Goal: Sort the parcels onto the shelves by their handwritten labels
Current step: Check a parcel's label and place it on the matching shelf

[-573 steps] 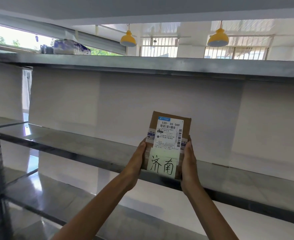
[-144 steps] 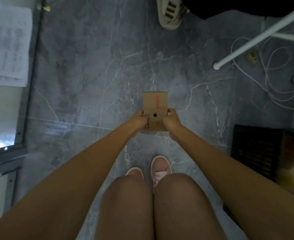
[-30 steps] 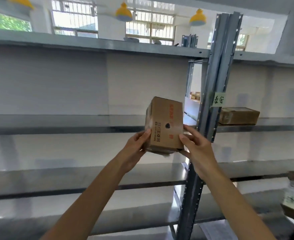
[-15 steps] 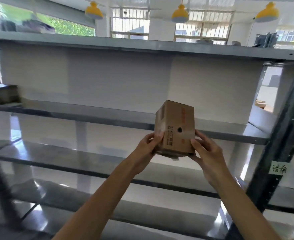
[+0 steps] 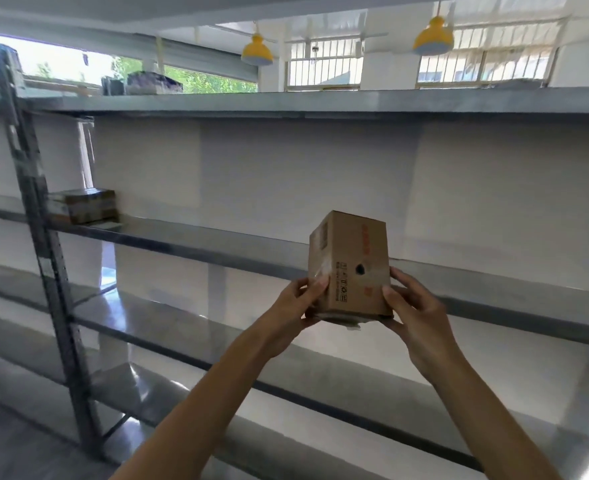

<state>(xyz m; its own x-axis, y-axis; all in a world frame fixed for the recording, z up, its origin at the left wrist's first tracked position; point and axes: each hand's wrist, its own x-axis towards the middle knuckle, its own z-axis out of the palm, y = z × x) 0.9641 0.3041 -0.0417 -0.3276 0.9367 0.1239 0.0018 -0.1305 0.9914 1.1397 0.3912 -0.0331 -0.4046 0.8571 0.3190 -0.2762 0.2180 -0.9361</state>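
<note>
I hold a small brown cardboard parcel [image 5: 350,268] upright in front of me with both hands. It has red print down one face and a small dark hole near the middle. My left hand [image 5: 294,304] grips its lower left edge and my right hand [image 5: 412,311] grips its lower right edge. No handwritten label shows on the faces turned toward me. The parcel hangs in the air in front of the grey metal shelf [image 5: 196,237] at chest height. Another brown parcel [image 5: 85,206] lies at the left end of that shelf.
The metal rack has several long shelf levels, with a perforated upright post [image 5: 48,258] at the left. Dark items [image 5: 144,84] sit on the top shelf. Two yellow lamps [image 5: 256,51] hang behind, before barred windows. A white wall backs the shelves.
The view has swung left along the rack: the right post with its label has left the frame and the left post and the parcel on the shelf have come in. Both hands still hold the parcel.
</note>
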